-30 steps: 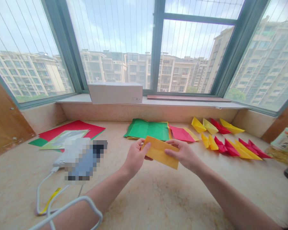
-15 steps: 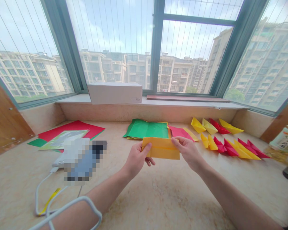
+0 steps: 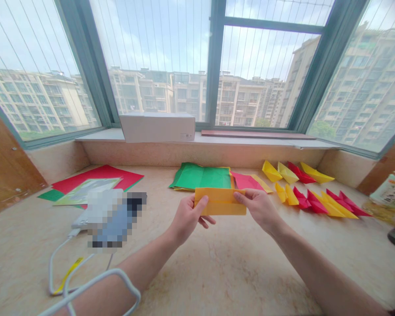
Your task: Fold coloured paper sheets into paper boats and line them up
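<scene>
A folded sheet of orange-yellow paper [image 3: 220, 204] is held up above the counter, with a crease line running along its length. My left hand [image 3: 190, 215] pinches its left end, thumb on the front face and the other fingers behind or below. At the right end, my right hand [image 3: 258, 206] grips the paper near its upper corner with the thumb in front. Just beyond the paper lie a stack of green sheets [image 3: 200, 177] and a pink-red sheet [image 3: 246, 181] with yellow paper beside it.
Folded paper boats [image 3: 299, 173] and other folded shapes [image 3: 332, 205] in yellow and red stand at right, near a bottle [image 3: 390, 191]. At left lie red sheets [image 3: 102, 175], a blurred device [image 3: 113, 224] and a white cable [image 3: 118, 273]. A white box [image 3: 158, 128] rests on the sill.
My right thumb has shifted slightly left and down on the paper. The paper is still held between both hands, raised a touch at its lower edge.
</scene>
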The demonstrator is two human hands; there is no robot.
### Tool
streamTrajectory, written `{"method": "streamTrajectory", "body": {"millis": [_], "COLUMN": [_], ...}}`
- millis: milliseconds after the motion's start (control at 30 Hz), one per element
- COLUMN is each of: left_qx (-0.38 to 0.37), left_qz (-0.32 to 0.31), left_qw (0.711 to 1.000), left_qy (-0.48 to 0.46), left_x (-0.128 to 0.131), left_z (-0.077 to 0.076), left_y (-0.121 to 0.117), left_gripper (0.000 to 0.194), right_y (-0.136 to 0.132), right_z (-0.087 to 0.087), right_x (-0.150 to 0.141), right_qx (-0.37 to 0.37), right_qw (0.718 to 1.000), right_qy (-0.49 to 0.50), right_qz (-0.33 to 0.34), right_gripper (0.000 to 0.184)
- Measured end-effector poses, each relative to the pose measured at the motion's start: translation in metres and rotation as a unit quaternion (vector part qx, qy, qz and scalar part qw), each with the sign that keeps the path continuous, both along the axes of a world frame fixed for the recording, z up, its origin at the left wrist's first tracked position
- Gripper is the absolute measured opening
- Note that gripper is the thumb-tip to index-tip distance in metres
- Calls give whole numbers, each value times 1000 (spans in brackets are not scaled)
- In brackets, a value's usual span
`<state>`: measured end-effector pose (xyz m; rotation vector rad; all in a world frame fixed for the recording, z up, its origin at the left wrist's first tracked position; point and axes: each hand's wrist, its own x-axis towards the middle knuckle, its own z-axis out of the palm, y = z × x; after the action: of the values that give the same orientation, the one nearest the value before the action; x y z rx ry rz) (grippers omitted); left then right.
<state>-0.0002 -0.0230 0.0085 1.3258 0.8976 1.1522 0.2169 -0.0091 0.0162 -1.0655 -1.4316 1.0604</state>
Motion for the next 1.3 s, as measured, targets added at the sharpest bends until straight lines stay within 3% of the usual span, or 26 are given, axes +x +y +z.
{"method": "streamTrajectory", "body": {"millis": [433,633,733,833,967,1133,1300], "left_qx": [45,43,40,36,30,20,30], "left_qz": [22,50,70,73,37,-39,-90], "left_qw": [999,998,997,997,999,998,993], "left_qy": [-4,-7,-8,-8,-2,39,66], "left_x": [2,1,1,2,2,-1,-7], "left_z": [-3,-4,-4,-2,-2,-3,5], "left_y": [4,5,5,3,1,1,0], "left_gripper": [46,42,41,41,43,37,38], "right_y": [-2,-5,-7,-6,0,6,4], "right_z": [2,1,1,-1,-6,-5,-2], "right_x": [-2,-1,-3,-6,-5,3,8], "right_qx": [9,4,18,27,29,29,2], "right_qw": [1000,995,992,994,999,999,998], "right_qy": [-12,65,46,5,26,39,-36], "right_qz": [-2,82,119,102,32,-1,57], "right_gripper": [42,54,56,47,38,32,34]}}
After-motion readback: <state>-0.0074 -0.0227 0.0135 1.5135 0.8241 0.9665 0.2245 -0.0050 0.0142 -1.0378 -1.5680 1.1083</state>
